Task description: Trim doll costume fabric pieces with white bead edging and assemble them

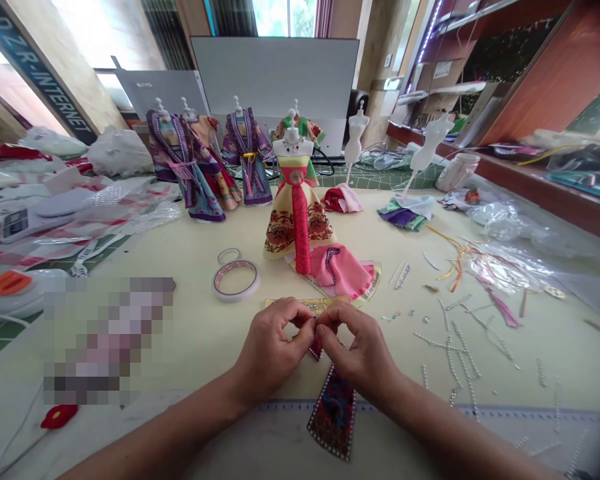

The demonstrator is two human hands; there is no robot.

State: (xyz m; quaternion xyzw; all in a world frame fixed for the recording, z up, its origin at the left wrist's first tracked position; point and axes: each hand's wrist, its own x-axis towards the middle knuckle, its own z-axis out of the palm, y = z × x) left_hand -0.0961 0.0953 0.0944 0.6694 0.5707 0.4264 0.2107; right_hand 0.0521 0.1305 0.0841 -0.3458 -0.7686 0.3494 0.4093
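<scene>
My left hand and my right hand meet near the table's front, thumbs and forefingers pinched together. Between their fingertips is the top of a dark red fabric piece with a beaded edge. A wider fabric panel, dark red and blue with pearl-like beads along its border, hangs below my right hand; whether both parts are one piece is hidden. Just behind my fingers lies a gold strip with small beads. Beyond it, a small mannequin in a yellow and pink dress stands upright beside pink fabric.
A tape roll and a smaller ring lie left. Loose bead chains scatter at right, near orange ribbons. Several dressed mannequins stand behind, with bare mannequins at right. A blurred phone-like object lies left.
</scene>
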